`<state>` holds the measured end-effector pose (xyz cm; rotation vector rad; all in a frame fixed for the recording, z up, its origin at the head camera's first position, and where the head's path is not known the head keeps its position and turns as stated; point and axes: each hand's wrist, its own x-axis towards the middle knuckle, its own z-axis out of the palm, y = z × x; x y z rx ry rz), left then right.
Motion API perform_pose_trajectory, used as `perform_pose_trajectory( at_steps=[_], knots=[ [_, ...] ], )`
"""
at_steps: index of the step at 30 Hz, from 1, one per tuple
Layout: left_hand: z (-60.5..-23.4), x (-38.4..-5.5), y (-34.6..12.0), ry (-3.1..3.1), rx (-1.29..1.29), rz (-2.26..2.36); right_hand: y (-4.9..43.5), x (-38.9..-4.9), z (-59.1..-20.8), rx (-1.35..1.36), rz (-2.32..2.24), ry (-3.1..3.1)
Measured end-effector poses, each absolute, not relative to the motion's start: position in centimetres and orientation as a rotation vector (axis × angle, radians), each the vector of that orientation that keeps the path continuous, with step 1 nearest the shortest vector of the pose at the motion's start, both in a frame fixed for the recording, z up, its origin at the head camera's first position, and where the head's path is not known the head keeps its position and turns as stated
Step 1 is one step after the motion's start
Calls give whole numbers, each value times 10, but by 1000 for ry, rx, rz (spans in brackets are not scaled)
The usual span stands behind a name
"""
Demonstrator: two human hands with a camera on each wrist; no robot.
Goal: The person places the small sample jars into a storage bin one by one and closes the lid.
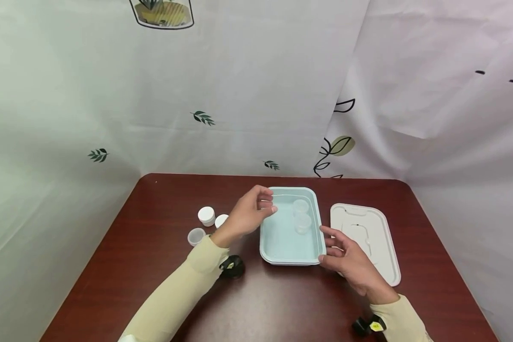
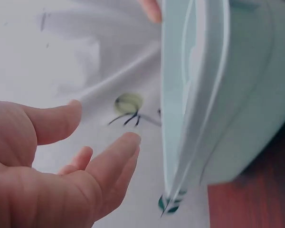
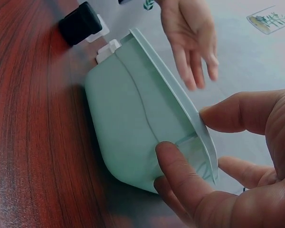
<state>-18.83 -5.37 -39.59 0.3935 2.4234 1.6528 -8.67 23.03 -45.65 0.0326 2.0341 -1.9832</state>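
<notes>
A light blue-green plastic box point(image 1: 278, 244) stands in the middle of the table, with two small clear cups point(image 1: 302, 224) inside it. My right hand point(image 1: 346, 261) holds the box at its right side near the front corner. In the right wrist view, the thumb point(image 3: 223, 114) lies at the rim and the other fingers point(image 3: 173, 161) against the outer wall. My left hand point(image 1: 250, 209) hovers over the box's left edge, thumb and fingers apart. Nothing lies between them in the left wrist view, where that hand point(image 2: 71, 161) is beside the rim.
Left of the box are a white lidded jar point(image 1: 206, 216), a second white-topped one point(image 1: 221, 221) and a clear cup point(image 1: 196, 236), partly behind my left forearm. A white lid point(image 1: 382, 242) lies to the right, partly covered by my right hand. Patterned cloth point(image 1: 248, 95) hangs behind the table.
</notes>
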Motion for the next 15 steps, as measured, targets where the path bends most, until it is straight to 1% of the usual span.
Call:
perform_pose_trajectory(
  at_steps=[6,15],
  knots=[
    [-393,-173,-103,2483,306,1791,230,-87,-457,49,-1981,2032],
    [-402,-155,-180,2641,86,1731,228,-87,-458,63,-1988,2051]
  ],
)
